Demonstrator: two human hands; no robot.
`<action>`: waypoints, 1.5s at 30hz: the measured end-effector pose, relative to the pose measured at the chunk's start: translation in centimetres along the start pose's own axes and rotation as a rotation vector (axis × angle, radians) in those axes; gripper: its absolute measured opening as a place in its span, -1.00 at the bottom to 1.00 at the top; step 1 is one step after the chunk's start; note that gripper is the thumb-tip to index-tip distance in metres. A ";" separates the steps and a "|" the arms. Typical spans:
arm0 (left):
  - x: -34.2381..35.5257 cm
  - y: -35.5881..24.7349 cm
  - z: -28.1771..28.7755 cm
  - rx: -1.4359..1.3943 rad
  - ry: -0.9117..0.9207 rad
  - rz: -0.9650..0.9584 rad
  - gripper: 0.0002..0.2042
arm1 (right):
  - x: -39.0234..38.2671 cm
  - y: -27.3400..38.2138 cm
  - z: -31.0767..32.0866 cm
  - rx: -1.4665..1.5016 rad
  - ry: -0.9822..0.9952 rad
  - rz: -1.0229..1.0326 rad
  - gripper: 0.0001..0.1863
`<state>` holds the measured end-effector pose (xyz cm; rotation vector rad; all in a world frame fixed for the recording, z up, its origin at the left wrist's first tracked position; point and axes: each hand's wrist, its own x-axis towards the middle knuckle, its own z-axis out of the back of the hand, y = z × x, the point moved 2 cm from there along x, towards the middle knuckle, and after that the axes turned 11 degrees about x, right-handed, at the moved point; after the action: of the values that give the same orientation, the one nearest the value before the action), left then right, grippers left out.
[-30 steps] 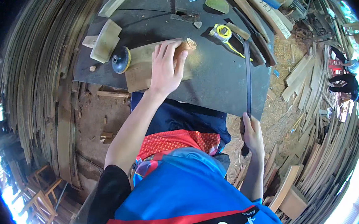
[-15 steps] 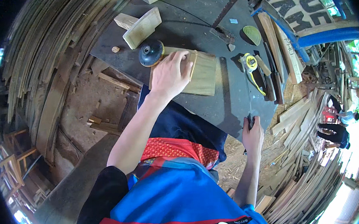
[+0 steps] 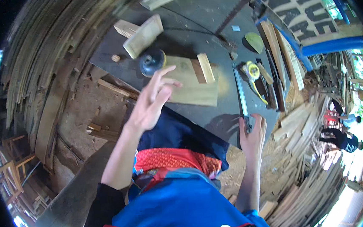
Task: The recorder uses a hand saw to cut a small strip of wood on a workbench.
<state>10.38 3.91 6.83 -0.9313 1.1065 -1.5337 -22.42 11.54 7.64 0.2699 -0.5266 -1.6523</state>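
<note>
My left hand (image 3: 149, 99) hangs over the near left part of a flat wooden board (image 3: 192, 93), open, fingers loosely apart and holding nothing. A small pale wood block (image 3: 206, 68) rests on the board's right part, apart from that hand. My right hand (image 3: 252, 138) is at the table's near right edge, its thumb and fingers around the dark head of a steel square (image 3: 240, 89). The square's long ruled blade points away across the table. Just beyond my left hand, a round black sanding pad (image 3: 152, 62) sits against the board's left corner.
On the dark table (image 3: 196, 31) are pale wood offcuts (image 3: 143, 36), a yellow tape measure (image 3: 252, 70), a half-round greenish piece (image 3: 254, 42) and long tools along the right edge. Stacked planks (image 3: 52, 42) stand left; more boards (image 3: 314, 180) lie right. People (image 3: 341, 137) are far right.
My left hand has drawn back from the small block toward the lower left, leaving it on the board. The square in my right hand has turned, so its blade now shows broadside.
</note>
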 end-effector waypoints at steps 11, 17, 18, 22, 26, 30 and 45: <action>-1.5 0.0 2.0 0.484 -0.266 -0.254 -0.23 | 5.4 11.0 -4.8 0.502 0.149 0.268 -0.23; -3.3 0.4 6.0 0.436 -0.525 -0.116 -0.28 | 9.4 10.5 -7.4 0.376 0.134 0.323 -0.06; -3.5 0.5 6.8 0.423 -0.512 -0.081 -0.31 | 9.8 10.7 -7.6 0.303 0.144 0.343 -0.07; -3.3 2.5 9.5 0.316 -0.436 0.130 -0.51 | 10.6 10.5 -8.6 0.280 0.149 0.374 -0.24; -2.4 5.7 12.3 0.509 -0.517 0.149 -0.68 | 10.7 10.2 -9.6 0.226 0.122 0.379 -0.52; -0.6 7.1 13.6 0.922 -0.329 0.272 -0.69 | 10.6 10.0 -9.2 0.197 0.110 0.483 -0.68; -2.9 -0.1 8.1 0.639 0.156 0.288 -0.55 | 8.4 11.2 -8.9 0.411 0.337 0.442 -0.55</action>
<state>18.58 5.17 9.19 -0.2113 0.7339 -1.5859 -9.79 0.78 6.39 0.6710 -0.6133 -1.0335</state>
